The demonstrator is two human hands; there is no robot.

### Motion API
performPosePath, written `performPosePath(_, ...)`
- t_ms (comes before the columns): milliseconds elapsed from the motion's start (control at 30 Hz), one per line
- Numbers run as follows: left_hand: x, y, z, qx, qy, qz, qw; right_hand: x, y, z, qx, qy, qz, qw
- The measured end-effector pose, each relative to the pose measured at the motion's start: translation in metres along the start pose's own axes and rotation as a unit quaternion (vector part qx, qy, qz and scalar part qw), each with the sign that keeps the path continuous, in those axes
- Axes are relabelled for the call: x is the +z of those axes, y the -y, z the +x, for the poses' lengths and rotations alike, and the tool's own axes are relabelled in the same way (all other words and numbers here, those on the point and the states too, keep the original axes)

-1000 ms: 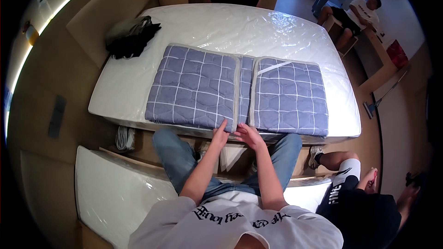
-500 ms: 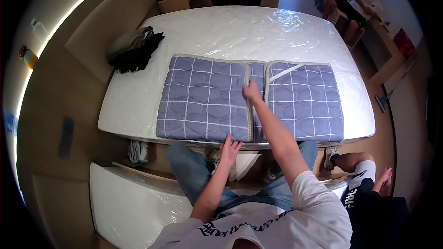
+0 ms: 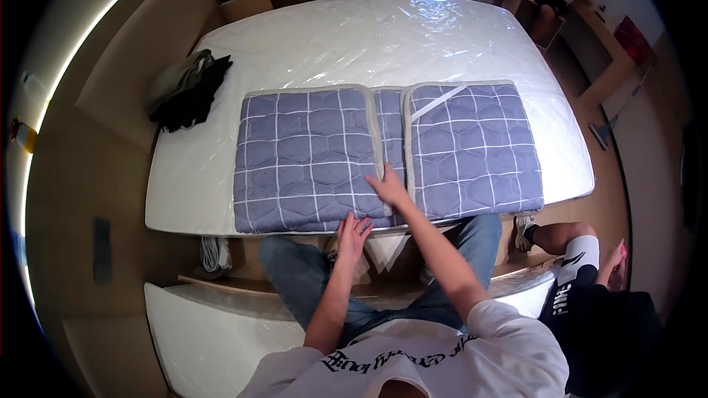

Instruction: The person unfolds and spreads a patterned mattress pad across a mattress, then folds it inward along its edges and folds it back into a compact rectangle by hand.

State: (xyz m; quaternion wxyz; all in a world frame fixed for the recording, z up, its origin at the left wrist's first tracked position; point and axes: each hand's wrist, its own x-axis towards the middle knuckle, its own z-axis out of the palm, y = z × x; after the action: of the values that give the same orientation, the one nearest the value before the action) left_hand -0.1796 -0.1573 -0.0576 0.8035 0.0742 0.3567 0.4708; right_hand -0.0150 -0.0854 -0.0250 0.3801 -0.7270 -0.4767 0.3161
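Observation:
A grey-blue quilted mattress pad with white check lines lies on the plastic-wrapped mattress. Its left and right sides are folded inward, with a narrow strip of the lower layer showing between them. My right hand rests on the beige-trimmed inner edge of the left fold, thumb spread to the left and fingers pointing away from me. At the pad's near edge, my left hand touches the fabric with its fingers apart. A white elastic strap crosses the far corner of the right fold.
Dark clothes are heaped at the mattress's left. Behind me is another wrapped mattress. A person in black sits close on my right; others are at the far side. A coiled white cable lies below the bed edge.
My right hand has slid toward me along the left fold's trimmed edge. My left hand stays at the near edge. The whole view has shifted slightly.

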Motion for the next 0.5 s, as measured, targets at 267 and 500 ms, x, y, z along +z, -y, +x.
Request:
performPosePath(267, 0.002, 0.003, -0.011, 0.037, -0.038, 0.070, 0.996, -0.031, -0.037, -0.103, 0.188, 0.051, 0.392, 0.899)
performPosePath(500, -0.011, 0.006, -0.007, 0.077, -0.048, 0.117, 0.989, -0.066, -0.052, -0.150, 0.269, -0.042, 0.410, 0.871)
